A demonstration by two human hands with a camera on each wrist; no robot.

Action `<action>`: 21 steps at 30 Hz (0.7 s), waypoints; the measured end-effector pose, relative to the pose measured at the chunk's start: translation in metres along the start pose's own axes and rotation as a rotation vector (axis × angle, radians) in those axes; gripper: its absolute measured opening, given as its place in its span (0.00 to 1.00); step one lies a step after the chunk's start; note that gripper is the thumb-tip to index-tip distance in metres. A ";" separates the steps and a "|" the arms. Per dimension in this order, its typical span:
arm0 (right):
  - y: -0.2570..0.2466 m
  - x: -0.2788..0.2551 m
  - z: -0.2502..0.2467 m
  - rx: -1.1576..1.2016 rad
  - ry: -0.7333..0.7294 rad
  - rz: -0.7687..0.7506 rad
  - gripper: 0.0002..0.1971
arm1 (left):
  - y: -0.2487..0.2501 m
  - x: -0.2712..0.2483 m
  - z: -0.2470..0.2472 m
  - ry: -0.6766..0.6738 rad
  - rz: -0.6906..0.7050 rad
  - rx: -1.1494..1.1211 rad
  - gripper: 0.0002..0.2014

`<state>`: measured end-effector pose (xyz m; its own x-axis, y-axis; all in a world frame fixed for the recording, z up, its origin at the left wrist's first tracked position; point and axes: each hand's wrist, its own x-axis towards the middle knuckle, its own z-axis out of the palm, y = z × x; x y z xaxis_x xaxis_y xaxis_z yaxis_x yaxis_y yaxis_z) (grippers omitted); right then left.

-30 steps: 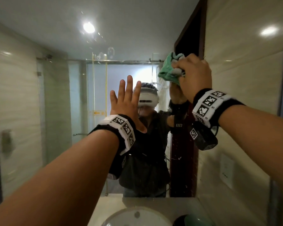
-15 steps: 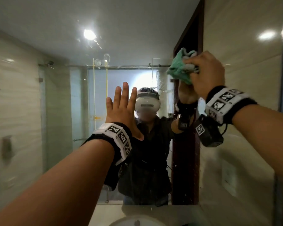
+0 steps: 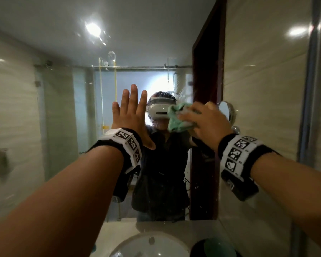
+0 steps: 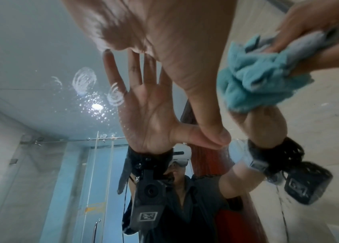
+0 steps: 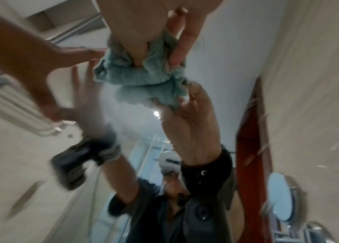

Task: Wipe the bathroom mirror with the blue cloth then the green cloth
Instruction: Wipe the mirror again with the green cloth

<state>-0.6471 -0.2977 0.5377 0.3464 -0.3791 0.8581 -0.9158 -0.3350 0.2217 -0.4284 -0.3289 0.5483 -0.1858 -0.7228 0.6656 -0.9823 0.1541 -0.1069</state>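
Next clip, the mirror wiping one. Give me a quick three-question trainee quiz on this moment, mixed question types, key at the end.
1. True or false: the left hand holds a cloth.
2. Which hand grips the green cloth? A) left B) right C) both
3. Fill in: the left palm lies flat against the ____.

Key: 1 false; 2 B; 3 mirror.
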 end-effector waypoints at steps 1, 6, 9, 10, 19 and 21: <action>0.011 0.007 -0.008 -0.005 0.049 0.092 0.23 | 0.000 0.000 0.000 -0.006 -0.003 0.001 0.78; 0.045 0.019 -0.030 0.066 0.291 0.372 0.24 | 0.000 0.002 0.001 -0.011 -0.009 0.003 0.78; 0.018 0.004 -0.016 0.048 0.212 0.350 0.24 | 0.000 0.002 0.002 -0.012 -0.009 -0.001 0.78; 0.006 -0.007 -0.009 0.056 0.169 0.289 0.24 | 0.000 0.002 0.002 -0.011 -0.010 0.001 0.78; -0.005 -0.059 0.019 0.085 -0.042 -0.011 0.26 | 0.002 -0.003 -0.006 -0.049 -0.033 0.004 0.76; 0.005 -0.044 0.008 0.113 0.049 0.179 0.26 | 0.004 -0.010 -0.007 -0.062 -0.048 -0.037 0.74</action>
<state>-0.6649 -0.2892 0.4974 0.1676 -0.4001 0.9010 -0.9324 -0.3613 0.0130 -0.4304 -0.3168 0.5465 -0.1408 -0.7700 0.6223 -0.9887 0.1422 -0.0477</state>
